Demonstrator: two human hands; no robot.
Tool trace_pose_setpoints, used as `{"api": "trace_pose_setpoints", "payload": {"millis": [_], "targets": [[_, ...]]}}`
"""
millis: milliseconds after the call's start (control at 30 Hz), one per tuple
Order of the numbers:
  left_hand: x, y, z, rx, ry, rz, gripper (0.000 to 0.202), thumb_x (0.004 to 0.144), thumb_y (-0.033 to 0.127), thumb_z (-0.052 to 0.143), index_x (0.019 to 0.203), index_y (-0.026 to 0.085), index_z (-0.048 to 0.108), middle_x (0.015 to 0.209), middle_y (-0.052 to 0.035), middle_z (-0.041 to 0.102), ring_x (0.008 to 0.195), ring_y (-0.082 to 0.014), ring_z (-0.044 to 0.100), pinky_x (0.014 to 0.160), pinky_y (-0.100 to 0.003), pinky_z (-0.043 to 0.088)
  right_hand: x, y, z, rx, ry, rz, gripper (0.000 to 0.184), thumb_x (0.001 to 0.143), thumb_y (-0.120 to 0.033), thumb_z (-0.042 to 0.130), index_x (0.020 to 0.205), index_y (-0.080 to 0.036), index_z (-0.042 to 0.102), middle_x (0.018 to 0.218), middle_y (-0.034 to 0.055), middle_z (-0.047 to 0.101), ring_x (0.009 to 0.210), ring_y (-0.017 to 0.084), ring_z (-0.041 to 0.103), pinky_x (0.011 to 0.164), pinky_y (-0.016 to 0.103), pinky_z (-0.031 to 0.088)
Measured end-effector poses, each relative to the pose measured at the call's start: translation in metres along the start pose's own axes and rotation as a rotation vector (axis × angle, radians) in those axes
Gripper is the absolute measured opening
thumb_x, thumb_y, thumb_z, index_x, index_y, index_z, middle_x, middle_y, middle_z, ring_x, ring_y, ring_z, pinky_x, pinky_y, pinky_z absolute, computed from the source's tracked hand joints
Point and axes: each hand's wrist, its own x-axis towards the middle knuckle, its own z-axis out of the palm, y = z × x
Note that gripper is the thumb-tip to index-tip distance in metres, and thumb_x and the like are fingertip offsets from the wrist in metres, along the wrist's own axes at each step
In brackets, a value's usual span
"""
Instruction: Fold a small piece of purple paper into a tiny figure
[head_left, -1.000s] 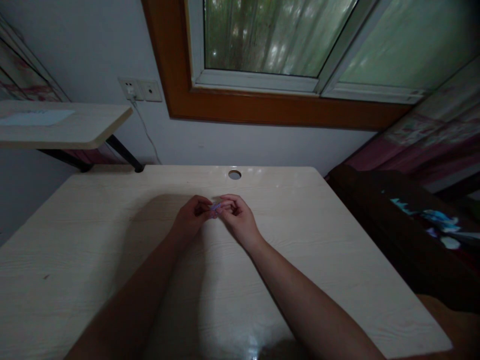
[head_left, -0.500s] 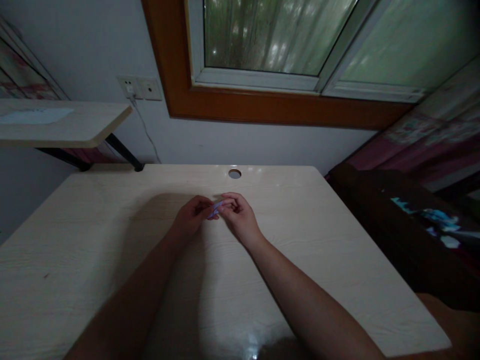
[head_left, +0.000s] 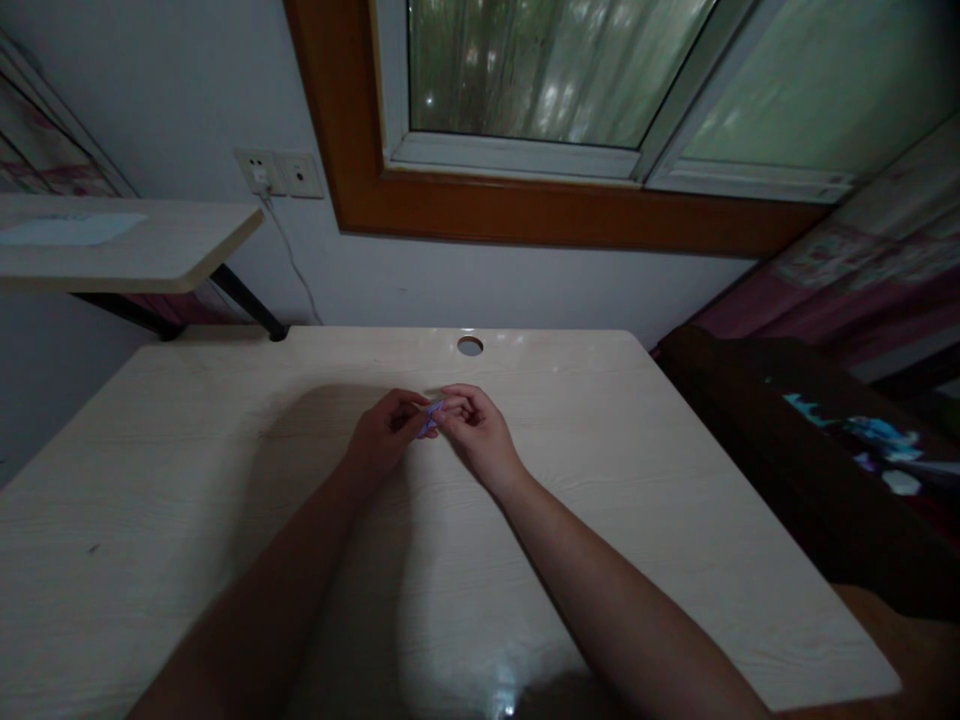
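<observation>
Both of my hands meet above the middle of a pale wooden desk point(head_left: 187, 480). My left hand point(head_left: 386, 432) and my right hand point(head_left: 474, 430) each pinch a small light purple piece point(head_left: 430, 416), perhaps folded paper, between fingertips. The fingers of both hands are curled and closed round it. Most of the piece is hidden by my fingers, and the dim light hides its exact shape.
A round cable hole point(head_left: 469, 346) sits near the desk's far edge. A second tabletop point(head_left: 127, 250) stands higher at the left, below wall sockets point(head_left: 279, 174) with a cable. A window point(head_left: 562, 80) is above. Dark furniture point(head_left: 810, 450) borders the desk's right side.
The small purple piece has tilted slightly between my fingertips. Both hands stay at nearly the same spot, shifted only a touch towards the far edge.
</observation>
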Motion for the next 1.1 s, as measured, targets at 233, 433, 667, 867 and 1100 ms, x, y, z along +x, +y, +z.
{"api": "trace_pose_setpoints", "payload": {"millis": [233,433,667,867,1100], "targets": [[-0.0016,0.0000,0.0001,0.068,-0.025,0.041,0.031,0.085,0.041,0.071,0.106,0.020,0.062,0.081,-0.0012,0.072,0.077,-0.0179,0.074,0.077,-0.031,0.059,0.0002,-0.0033,0.0001,0.016,0.010,0.001,0.038,0.071,-0.030,0.083,0.105,-0.025,0.066,0.086,-0.0006,0.068,0.078,0.015,0.064,0.074,0.030,0.053],[-0.0021,-0.0008,0.0002,0.051,-0.039,0.023,0.030,0.085,0.040,0.070,0.106,0.020,0.063,0.086,-0.0026,0.075,0.080,-0.0195,0.075,0.080,-0.034,0.060,-0.0003,-0.0044,-0.0011,0.047,-0.008,0.015,0.033,0.073,-0.029,0.081,0.103,-0.025,0.068,0.085,-0.0013,0.066,0.074,0.013,0.062,0.072,0.029,0.052],[-0.0010,0.0021,0.0015,0.015,0.001,-0.004,0.029,0.084,0.040,0.070,0.103,0.020,0.063,0.087,-0.0028,0.076,0.078,-0.0198,0.075,0.079,-0.033,0.060,0.0004,-0.0028,-0.0027,0.023,-0.009,0.029,0.028,0.074,-0.030,0.080,0.099,-0.025,0.069,0.085,-0.0002,0.068,0.073,0.013,0.062,0.071,0.029,0.051],[0.0002,0.0055,0.0029,0.013,0.015,-0.015,0.029,0.082,0.040,0.071,0.100,0.019,0.063,0.089,-0.0039,0.076,0.077,-0.0198,0.075,0.078,-0.034,0.060,0.0000,-0.0040,-0.0021,0.043,-0.018,0.037,0.026,0.075,-0.031,0.079,0.098,-0.024,0.069,0.085,-0.0003,0.069,0.071,0.014,0.063,0.071,0.029,0.051],[0.0002,0.0066,0.0030,0.002,0.016,-0.016,0.029,0.083,0.041,0.070,0.100,0.019,0.063,0.090,-0.0036,0.076,0.078,-0.0200,0.075,0.077,-0.034,0.061,-0.0009,-0.0060,-0.0027,0.013,-0.011,0.025,0.024,0.077,-0.032,0.078,0.098,-0.024,0.071,0.082,-0.0006,0.067,0.072,0.013,0.060,0.069,0.028,0.048]]}}
